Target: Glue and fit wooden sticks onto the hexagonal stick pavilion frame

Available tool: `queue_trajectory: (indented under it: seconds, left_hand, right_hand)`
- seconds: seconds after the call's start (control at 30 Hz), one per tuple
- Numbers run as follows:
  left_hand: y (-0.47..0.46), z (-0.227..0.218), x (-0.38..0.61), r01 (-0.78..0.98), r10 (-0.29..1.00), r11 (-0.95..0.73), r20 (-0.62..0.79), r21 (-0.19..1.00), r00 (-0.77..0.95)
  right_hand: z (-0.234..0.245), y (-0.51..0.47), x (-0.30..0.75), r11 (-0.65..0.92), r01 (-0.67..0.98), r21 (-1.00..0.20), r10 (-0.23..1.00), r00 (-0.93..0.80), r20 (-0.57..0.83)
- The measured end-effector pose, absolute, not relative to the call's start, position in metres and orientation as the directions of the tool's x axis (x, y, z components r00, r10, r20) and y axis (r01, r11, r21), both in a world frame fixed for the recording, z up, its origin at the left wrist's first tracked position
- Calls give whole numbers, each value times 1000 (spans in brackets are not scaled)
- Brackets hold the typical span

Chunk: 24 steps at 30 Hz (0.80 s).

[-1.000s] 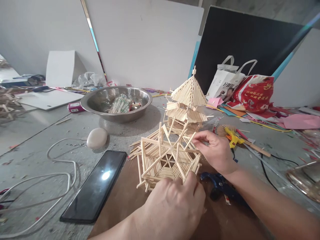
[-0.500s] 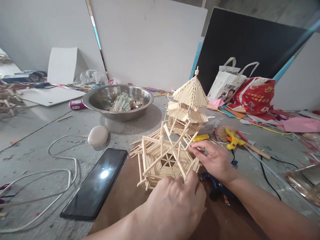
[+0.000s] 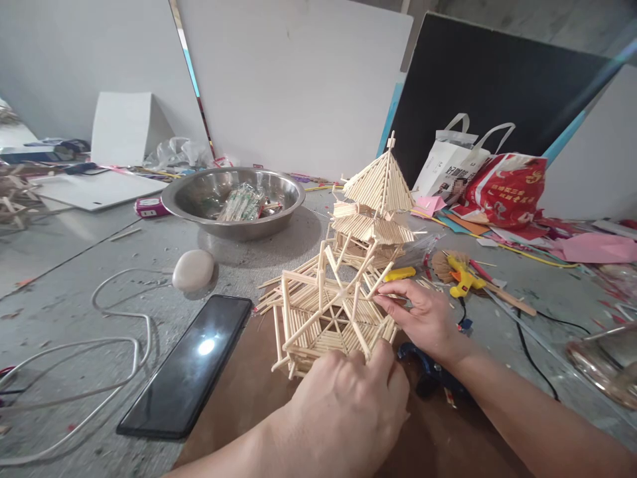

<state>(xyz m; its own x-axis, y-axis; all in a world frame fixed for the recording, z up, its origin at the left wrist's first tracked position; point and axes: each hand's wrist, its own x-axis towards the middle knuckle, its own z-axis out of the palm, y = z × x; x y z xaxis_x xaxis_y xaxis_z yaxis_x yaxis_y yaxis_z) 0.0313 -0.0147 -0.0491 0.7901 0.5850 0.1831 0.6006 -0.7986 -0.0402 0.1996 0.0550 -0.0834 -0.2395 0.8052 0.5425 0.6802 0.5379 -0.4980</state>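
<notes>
A frame of pale round wooden sticks point(image 3: 308, 332), with a spoked ring and raised bars, lies on a brown sheet point(image 3: 239, 372). My left hand point(image 3: 348, 405) is closed on its near edge; the fingertips are hidden behind the knuckles. At the right side of the frame, my right hand point(image 3: 423, 318) pinches a stick between thumb and forefinger. Just behind stands a tiered stick pagoda point(image 3: 381, 186) with a pointed roof. Loose sticks point(image 3: 293, 289) lie left of it. Below my right wrist is a dark blue tool point(image 3: 423, 372), partly covered by the arm.
A steel basin point(image 3: 233, 229) holding wrapped sticks stands at the back left. Nearer are a white rounded device point(image 3: 193, 271), its cable and a phone point(image 3: 186, 368). To the right lie a yellow glue gun point(image 3: 465, 275), a glass vessel point(image 3: 604, 365) and a red bag point(image 3: 515, 189).
Both hands keep their grip on the stick frame, nearly in the same place. The whole view has shifted very slightly.
</notes>
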Motion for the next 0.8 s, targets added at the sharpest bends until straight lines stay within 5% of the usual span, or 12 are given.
queue_trajectory:
  seconds: [0.43, 0.8]
  left_hand:
    - [-14, -42, 32, 594, 582, -804, 160, -33, 797]
    - [-15, -48, 33, 638, 615, -767, 201, -76, 763]
  right_hand:
    - [-76, 59, 195, 364, 408, -837, 931, -156, 329]
    - [-59, 78, 189, 223, 449, -865, 970, -187, 153]
